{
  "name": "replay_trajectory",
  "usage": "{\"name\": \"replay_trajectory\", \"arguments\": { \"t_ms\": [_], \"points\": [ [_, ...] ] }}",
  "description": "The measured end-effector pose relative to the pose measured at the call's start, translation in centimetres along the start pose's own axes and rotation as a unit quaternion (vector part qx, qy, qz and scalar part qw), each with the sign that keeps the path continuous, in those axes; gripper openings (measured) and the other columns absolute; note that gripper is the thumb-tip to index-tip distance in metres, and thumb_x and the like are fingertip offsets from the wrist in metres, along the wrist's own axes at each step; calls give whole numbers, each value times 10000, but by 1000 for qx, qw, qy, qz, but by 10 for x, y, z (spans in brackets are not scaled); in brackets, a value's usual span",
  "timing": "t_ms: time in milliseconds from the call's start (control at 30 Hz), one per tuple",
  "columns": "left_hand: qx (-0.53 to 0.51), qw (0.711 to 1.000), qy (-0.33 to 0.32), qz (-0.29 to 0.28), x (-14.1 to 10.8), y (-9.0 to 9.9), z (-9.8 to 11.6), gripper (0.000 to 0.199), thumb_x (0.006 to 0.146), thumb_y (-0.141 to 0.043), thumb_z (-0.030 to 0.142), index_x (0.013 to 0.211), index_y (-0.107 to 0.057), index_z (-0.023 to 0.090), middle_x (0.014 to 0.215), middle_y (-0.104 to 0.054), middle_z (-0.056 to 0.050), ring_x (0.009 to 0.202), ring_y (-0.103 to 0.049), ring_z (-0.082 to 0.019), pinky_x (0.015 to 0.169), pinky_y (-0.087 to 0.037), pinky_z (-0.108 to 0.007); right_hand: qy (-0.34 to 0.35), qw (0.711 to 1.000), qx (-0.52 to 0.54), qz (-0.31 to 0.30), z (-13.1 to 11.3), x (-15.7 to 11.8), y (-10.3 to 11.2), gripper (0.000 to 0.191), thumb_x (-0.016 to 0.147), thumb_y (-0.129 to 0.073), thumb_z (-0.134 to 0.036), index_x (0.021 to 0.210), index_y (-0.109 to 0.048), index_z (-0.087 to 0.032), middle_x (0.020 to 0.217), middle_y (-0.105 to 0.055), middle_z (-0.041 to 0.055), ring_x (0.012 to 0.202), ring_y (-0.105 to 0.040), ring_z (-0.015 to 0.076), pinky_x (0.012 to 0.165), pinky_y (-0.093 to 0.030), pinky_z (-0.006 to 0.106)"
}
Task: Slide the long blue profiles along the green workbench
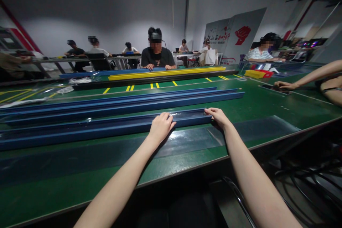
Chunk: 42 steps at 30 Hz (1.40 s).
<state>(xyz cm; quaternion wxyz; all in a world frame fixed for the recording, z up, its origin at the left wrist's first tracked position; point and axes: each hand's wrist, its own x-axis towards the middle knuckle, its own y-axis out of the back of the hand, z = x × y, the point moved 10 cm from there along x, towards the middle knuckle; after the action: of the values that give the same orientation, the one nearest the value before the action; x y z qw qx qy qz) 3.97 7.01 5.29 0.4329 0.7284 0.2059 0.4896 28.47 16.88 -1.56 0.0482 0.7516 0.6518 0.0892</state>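
Observation:
A long blue channel strip [128, 124] lies nearest to me on the green table, its trough facing up with shiny clear film showing inside. My left hand [161, 126] is closed over its near wall, fingers bent down into the trough. At the strip's right end, my right hand [217, 117] is closed, with thumb and fingers pinching the end; whether film is also between them I cannot tell. A wide sheet of clear plastic film [192, 139] lies flat on the table below both hands.
Beyond are more blue channel strips [171, 104], a yellow strip [171, 73] and a black strip [149, 81]. A co-worker [157, 57] sits opposite. Another person's hand [287, 85] is on the table at right. A yellow and red bin [258, 74] stands farther back.

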Motion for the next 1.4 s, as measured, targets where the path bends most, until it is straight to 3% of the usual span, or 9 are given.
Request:
{"name": "replay_trajectory", "arguments": {
  "t_ms": [333, 700, 1100, 1400],
  "points": [
    [20, 998, 13, -52, 1, -4, -1, 207, 867, -484, 338, 911, -616, 185, 1004, -635, -64, 904, -553, -197, 698, -385, -296, 11, 999, -48, 22, -1, 0, 4, 459, 467, -672, -593, 574, -569, -158, 507, -480, -31, 476, -385, 70, 459, -295, 219],
    [6, 999, 4, -52, 1, -5, 0, 205, 878, -467, 326, 886, -604, 173, 900, -647, -59, 866, -545, -202, 680, -343, -303, 16, 1000, -21, 13, -2, 1, 2, 257, 553, -594, -410, 543, -541, -159, 553, -483, -21, 531, -424, 77, 488, -330, 204],
    [31, 998, -16, -52, 1, -6, 4, 227, 890, -438, 321, 862, -591, 157, 881, -626, -67, 848, -545, -205, 668, -336, -306, -14, 999, -40, 32, 2, -1, 7, 410, 451, -685, -515, 613, -593, -150, 567, -531, -4, 532, -423, 85, 487, -315, 224],
    [30, 998, -21, -47, 1, -7, 4, 225, 893, -430, 322, 865, -584, 161, 867, -618, -59, 832, -545, -202, 664, -332, -311, -2, 997, -66, 32, 4, 3, 10, 415, 437, -688, -519, 608, -606, -150, 554, -547, 0, 502, -417, 84, 482, -325, 236]
  ]
}}
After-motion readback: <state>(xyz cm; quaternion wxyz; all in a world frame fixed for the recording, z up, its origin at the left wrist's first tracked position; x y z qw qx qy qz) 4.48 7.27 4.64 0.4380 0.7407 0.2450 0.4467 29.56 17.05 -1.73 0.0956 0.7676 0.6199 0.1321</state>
